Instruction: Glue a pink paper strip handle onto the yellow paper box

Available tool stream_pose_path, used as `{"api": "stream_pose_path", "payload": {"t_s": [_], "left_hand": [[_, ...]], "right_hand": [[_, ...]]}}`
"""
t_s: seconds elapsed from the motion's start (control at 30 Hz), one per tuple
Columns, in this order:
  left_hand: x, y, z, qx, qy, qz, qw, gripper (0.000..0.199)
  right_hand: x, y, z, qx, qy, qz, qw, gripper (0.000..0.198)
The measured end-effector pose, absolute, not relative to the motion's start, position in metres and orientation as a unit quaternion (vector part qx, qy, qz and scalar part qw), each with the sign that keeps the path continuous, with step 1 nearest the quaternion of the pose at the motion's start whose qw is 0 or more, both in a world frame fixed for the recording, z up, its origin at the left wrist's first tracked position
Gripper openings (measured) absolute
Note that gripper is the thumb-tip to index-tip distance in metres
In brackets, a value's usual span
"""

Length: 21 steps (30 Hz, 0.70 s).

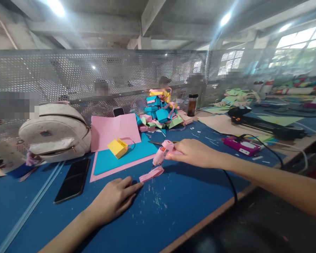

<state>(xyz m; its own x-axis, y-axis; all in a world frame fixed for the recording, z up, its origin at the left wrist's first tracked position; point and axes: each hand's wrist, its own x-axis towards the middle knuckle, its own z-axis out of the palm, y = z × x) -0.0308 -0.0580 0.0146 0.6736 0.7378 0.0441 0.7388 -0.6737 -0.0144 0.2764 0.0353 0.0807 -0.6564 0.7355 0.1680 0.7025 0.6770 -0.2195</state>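
A pink hot glue gun [162, 154] is gripped in my right hand [191, 151], nozzle pointing down and a small red light glowing on its side. Just below the nozzle lies a folded pink paper strip [152, 174] on the blue table mat; whether the nozzle touches it I cannot tell. My left hand [117, 194] rests on the mat, its index finger stretched out to the strip's left end and holding nothing. Behind, a yellow paper box [117, 148] with a pink handle sits on blue sheets [137, 156] and pink sheets [114, 130].
A black phone [73, 180] and a white backpack [59, 131] are on the left. Paper boxes are piled [160, 114] at the back, beside a dark bottle [192, 104]. On the right are a purple power strip [241, 146], a black stapler [265, 124] and cables.
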Motion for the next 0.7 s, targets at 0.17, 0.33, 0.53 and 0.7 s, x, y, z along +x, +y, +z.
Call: {"api": "stream_pose_path", "payload": {"t_s": [0.17, 0.33, 0.53, 0.7], "left_hand": [[-0.031, -0.057, 0.014, -0.914, -0.405, -0.016, 0.010, 0.043], [-0.031, -0.057, 0.014, -0.913, -0.407, -0.014, 0.005, 0.042], [-0.031, -0.056, 0.013, -0.914, -0.407, -0.012, -0.001, 0.042], [-0.031, -0.057, 0.014, -0.912, -0.409, -0.012, 0.000, 0.042]], "right_hand": [[0.288, 0.034, 0.080, -0.431, -0.892, 0.068, 0.116, 0.046], [0.299, 0.037, 0.076, -0.453, -0.881, 0.077, 0.115, 0.049], [0.306, 0.037, 0.076, -0.457, -0.878, 0.085, 0.113, 0.052], [0.308, 0.037, 0.077, -0.468, -0.873, 0.087, 0.106, 0.052]]}}
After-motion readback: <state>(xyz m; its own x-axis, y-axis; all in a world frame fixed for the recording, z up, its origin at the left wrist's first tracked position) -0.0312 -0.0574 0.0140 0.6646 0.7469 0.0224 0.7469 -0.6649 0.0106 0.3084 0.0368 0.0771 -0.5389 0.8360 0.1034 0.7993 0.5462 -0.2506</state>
